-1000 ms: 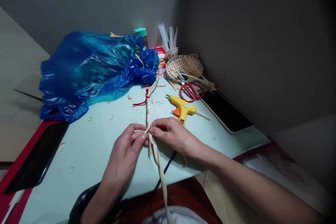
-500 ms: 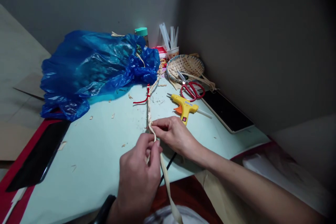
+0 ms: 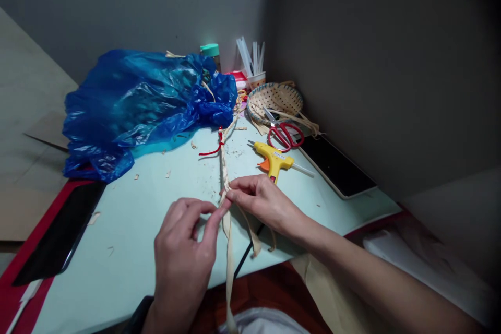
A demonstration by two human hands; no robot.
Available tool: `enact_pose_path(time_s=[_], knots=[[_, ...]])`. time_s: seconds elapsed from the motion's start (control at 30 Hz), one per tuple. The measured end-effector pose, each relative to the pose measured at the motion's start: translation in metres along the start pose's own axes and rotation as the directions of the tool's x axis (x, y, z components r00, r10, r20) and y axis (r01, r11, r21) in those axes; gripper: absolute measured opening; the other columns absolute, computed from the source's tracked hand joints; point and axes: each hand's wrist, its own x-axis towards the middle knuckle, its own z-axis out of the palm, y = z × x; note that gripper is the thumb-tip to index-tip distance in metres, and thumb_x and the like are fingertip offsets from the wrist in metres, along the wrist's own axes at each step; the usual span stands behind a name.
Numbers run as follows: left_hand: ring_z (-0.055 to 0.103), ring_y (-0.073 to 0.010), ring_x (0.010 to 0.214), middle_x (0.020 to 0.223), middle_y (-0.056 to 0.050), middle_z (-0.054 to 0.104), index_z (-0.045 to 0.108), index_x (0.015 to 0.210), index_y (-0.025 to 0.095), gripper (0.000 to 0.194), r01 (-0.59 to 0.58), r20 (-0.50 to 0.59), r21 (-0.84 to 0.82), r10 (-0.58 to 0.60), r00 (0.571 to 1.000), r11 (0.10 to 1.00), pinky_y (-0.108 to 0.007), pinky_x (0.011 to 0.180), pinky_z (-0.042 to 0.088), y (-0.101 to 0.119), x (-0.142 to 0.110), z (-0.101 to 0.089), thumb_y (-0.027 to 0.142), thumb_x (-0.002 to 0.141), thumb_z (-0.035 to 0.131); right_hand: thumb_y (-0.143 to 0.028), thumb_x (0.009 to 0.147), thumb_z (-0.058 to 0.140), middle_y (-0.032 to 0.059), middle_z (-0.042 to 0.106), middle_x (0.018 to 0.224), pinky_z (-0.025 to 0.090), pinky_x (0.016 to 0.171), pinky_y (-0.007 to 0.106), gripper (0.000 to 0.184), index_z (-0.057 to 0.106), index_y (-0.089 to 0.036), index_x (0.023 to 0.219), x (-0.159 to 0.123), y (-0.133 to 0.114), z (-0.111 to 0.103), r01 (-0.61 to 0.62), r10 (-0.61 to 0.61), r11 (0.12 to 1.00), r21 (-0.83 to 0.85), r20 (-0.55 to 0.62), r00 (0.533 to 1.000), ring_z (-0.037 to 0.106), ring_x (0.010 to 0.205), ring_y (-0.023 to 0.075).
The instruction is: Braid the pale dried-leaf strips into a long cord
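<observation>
A pale braid of flat plant-fibre strips [image 3: 224, 162] runs down the middle of the table, with a red tie [image 3: 211, 153] round its upper part. My right hand [image 3: 268, 204] pinches the braid's lower end between thumb and fingertips. Just below and to the left, my left hand [image 3: 186, 250] is closed in a pinch on one strip at the same spot. A long loose strip [image 3: 229, 271] hangs past the table's front edge towards my lap. Shorter strip ends [image 3: 254, 248] dangle under my right hand.
A yellow glue gun [image 3: 276, 159], red-handled scissors [image 3: 285, 135] and a woven basket [image 3: 274, 102] lie beyond my right hand. A dark-screened tablet [image 3: 336, 167] is at the right. The blue plastic bag [image 3: 144, 109] fills the back left; a black phone-like device [image 3: 62, 232] lies left.
My left hand has shifted left and its grip has moved up close to the braid's end. The long strip now hangs straighter, and shorter ends show below my right hand, which still pinches the braid.
</observation>
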Motion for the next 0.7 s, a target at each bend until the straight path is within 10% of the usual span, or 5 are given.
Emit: enact_pose_path(time_s=[0.13, 0.3, 0.7], knots=[[0.061, -0.0205, 0.084, 0.098, -0.005, 0.063, 0.055, 0.114, 0.022, 0.046, 0.292, 0.254, -0.248, -0.229, 0.940, 0.924, -0.032, 0.078, 0.046, -0.005, 0.017, 0.001, 0.038, 0.074, 0.072, -0.026, 0.087, 0.052, -0.0034, 0.045, 0.060, 0.027, 0.052, 0.022, 0.023, 0.060, -0.013, 0.070, -0.001, -0.002, -0.002, 0.013, -0.013, 1.000, 0.000, -0.004, 1.000, 0.035, 0.056, 0.0086], [0.062, -0.0146, 0.072, 0.076, 0.000, 0.063, 0.056, 0.107, 0.017, 0.029, 0.512, 0.589, -0.486, -0.166, 0.791, 0.708, -0.026, 0.073, 0.045, -0.009, 0.031, 0.006, 0.031, 0.082, 0.063, -0.023, 0.089, 0.047, -0.0014, 0.053, 0.062, 0.031, 0.055, 0.022, 0.022, 0.060, -0.013, 0.074, 0.001, -0.006, -0.006, 0.064, -0.063, 0.998, -0.019, 0.062, 0.996, 0.041, 0.058, 0.0092], [0.036, -0.0048, 0.040, 0.058, 0.008, 0.047, 0.051, 0.096, 0.018, 0.029, 0.645, 0.664, -0.477, -0.236, 0.710, 0.597, -0.018, 0.038, 0.029, -0.013, 0.032, 0.007, 0.033, 0.078, 0.068, -0.021, 0.094, 0.043, 0.0008, 0.065, 0.069, 0.034, 0.065, 0.023, 0.026, 0.058, -0.016, 0.074, -0.005, -0.008, -0.011, 0.123, -0.113, 0.915, -0.384, 0.047, 0.992, 0.054, 0.064, 0.0110]])
